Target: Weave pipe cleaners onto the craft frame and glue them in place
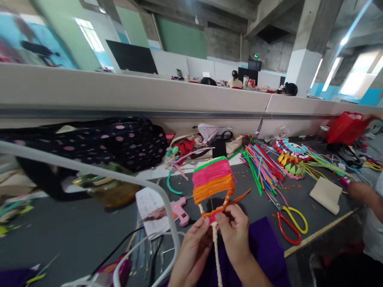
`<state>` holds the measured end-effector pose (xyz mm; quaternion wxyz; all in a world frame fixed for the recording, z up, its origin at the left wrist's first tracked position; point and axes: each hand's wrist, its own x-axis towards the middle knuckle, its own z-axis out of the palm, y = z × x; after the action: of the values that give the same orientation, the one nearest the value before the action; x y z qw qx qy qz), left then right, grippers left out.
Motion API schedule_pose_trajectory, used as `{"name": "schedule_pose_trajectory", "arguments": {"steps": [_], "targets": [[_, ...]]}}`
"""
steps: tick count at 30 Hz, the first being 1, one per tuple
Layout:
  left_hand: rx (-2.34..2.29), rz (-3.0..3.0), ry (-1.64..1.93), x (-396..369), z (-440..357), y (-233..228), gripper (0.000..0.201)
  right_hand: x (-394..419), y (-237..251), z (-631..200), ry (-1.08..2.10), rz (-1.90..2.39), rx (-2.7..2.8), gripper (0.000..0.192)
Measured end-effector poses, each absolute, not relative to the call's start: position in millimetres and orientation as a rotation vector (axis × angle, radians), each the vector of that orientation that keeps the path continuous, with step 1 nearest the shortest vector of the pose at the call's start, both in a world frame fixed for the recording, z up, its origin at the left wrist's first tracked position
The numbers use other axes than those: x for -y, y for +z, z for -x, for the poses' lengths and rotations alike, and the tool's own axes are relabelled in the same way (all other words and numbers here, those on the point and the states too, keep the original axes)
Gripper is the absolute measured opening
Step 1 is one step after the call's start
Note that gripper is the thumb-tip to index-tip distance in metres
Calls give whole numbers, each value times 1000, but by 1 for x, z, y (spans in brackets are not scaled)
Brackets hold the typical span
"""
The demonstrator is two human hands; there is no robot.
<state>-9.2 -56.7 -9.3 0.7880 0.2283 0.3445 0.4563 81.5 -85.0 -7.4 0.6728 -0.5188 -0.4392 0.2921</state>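
Note:
Both hands hold a small frame (213, 179) wrapped in bands of green, pink and orange strips, over the desk's front part. My left hand (194, 243) pinches its lower left corner. My right hand (236, 233) pinches the lower right, near a loose orange strip (242, 196). A pink patch shows between the thumbs, and a cream cord (216, 251) hangs down from there. Below the orange band the frame is open, with a thin thread across the gap. A pink glue gun (180, 211) lies left of the frame, on a white paper (149, 199).
Scissors (289, 223) with red and yellow handles lie to the right, below a pile of coloured pipe cleaners (263, 165). A white tube (163, 199) arches across the left foreground. Behind are a dotted bag (128, 139) and a partition (134, 93). Another person's hand (363, 195) is at right.

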Motion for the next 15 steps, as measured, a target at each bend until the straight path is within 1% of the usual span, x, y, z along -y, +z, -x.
{"name": "schedule_pose_trajectory", "arguments": {"steps": [3, 6, 9, 12, 15], "targets": [[-735, -494, 941, 57, 9, -12, 37, 84, -4, -80, 494, 1222, 1062, 15], [-751, -531, 981, 57, 8, -14, 40, 81, -2, -80, 244, 1276, 1170, 16], [-857, -615, 1207, 59, 8, -16, 41, 77, -1, -82, 23, 1302, 1269, 15], [-968, -767, 1447, 63, 11, -12, 36, 75, -3, -82, -177, 1328, 1367, 16], [-1013, -998, 1511, 67, 13, 0, 30, 77, -4, -79, -323, 1365, 1460, 21]]}}
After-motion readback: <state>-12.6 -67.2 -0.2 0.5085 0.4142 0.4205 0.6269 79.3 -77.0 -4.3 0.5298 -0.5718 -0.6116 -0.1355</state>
